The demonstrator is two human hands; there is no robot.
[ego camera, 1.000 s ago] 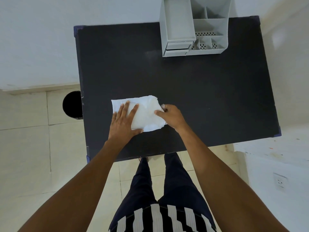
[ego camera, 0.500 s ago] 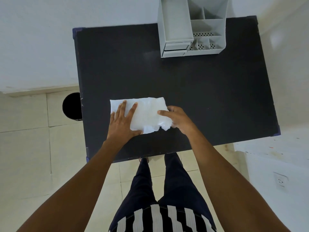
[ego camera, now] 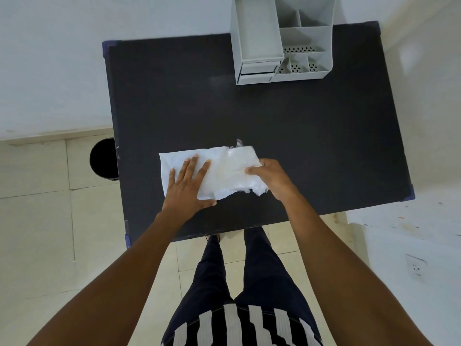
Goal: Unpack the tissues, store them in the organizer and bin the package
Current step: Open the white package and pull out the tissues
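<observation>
A white tissue pack (ego camera: 224, 171) in torn clear plastic lies on the black table (ego camera: 299, 136), near its front edge. My left hand (ego camera: 189, 186) lies flat on the pack's left half with fingers spread, pressing it down. My right hand (ego camera: 270, 178) grips the pack's right end, where the torn wrapper sticks out in ragged flaps. The grey organizer (ego camera: 279, 41) stands at the table's far edge with a tall left bin, a small drawer and several small compartments, all without contents.
A round black bin (ego camera: 103, 158) stands on the tiled floor just left of the table. White walls run behind and to the right of the table. My legs are below the table's front edge.
My right hand has pulled toward the right, and the pack's right end now stretches out longer with more torn wrapper showing. My left hand has stayed pressed on the left half.
</observation>
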